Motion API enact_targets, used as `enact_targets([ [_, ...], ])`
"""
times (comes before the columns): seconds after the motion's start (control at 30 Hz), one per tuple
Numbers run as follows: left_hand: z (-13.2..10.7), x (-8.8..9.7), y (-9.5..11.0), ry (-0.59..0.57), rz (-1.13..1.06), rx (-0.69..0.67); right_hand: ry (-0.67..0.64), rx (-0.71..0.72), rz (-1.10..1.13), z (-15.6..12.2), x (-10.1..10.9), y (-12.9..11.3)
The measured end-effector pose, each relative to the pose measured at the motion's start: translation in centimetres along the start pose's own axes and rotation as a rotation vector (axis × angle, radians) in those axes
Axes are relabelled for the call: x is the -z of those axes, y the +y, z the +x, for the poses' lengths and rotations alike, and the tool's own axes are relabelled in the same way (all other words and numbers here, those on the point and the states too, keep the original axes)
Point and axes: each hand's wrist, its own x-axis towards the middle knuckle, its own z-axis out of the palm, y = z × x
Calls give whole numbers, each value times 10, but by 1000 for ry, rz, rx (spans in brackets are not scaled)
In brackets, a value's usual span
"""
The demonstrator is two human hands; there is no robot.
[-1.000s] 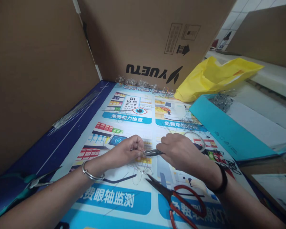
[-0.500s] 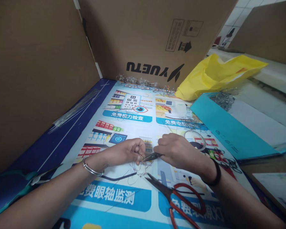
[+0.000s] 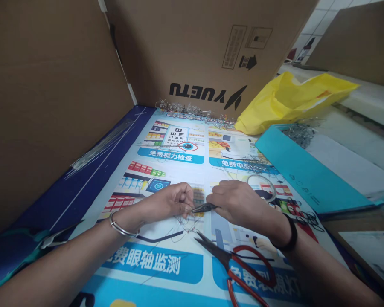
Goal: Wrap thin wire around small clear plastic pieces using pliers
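My left hand (image 3: 177,200) pinches a piece of thin bent wire (image 3: 188,222), whose loops hang below the fingertips. From the other side my right hand (image 3: 232,198) is closed around a pair of pliers (image 3: 205,207). The dark tips of the pliers meet the wire close to my left fingertips; the handles are hidden in my palm. Just below the hands, red-handled scissors (image 3: 224,258) lie on the printed sheet, their points directed at the wire.
A tape roll (image 3: 272,187) and black loops (image 3: 309,218) lie right of my right hand. Tangled wire (image 3: 192,111) lines the cardboard wall (image 3: 192,51). Straight wires (image 3: 99,149) and a teal-handled tool (image 3: 28,260) are left. A yellow bag (image 3: 284,102) and blue folder (image 3: 307,170) stand right.
My left hand has shifted very slightly up and left, and the wire with it. The pliers stay at the wire. Everything else lies as before.
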Motion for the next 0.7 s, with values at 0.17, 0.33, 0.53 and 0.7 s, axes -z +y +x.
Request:
enact_targets([
  [0.17,0,-1,1,27,43,-5,-9,-14,4,-1,0,-1],
  [0.33,-1,-2,1,24,68,-21,-18,-26,18,-2,0,-1],
  [0.53,0,-2,0,27,55,-15,-33,-36,14,-2,1,-2],
  [0.7,0,-3,0,37,46,-17,-49,-43,31,-1,0,-1],
])
